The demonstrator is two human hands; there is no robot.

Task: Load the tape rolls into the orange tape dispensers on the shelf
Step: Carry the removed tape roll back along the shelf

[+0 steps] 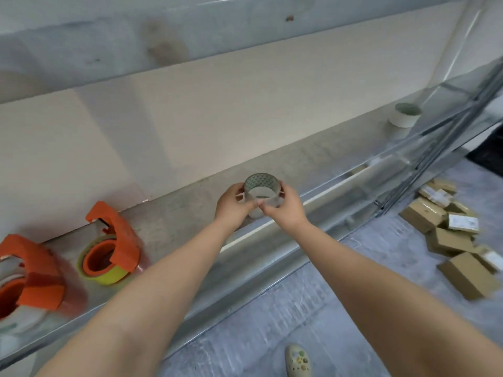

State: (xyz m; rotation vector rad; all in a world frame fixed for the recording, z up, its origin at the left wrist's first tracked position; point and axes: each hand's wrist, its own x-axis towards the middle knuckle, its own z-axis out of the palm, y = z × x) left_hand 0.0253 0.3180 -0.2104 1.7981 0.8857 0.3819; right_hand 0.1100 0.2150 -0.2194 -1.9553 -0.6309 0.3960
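Observation:
A clear tape roll [261, 190] is held over the middle of the metal shelf [190, 202], gripped from both sides by my left hand [234, 206] and my right hand [285, 208]. Two orange tape dispensers lie on the shelf at the left. One dispenser [119, 240] has a yellow tape roll [109, 276] on its hub. The other dispenser [30, 278], at the far left edge, holds a whitish roll [24, 319]. A white tape roll [404, 115] stands on the shelf far to the right.
The cream wall [217, 110] backs the shelf and another shelf board [136, 36] hangs overhead. Several cardboard boxes [449, 235] lie piled on the grey floor at the right. A shoe [298, 360] shows at the bottom.

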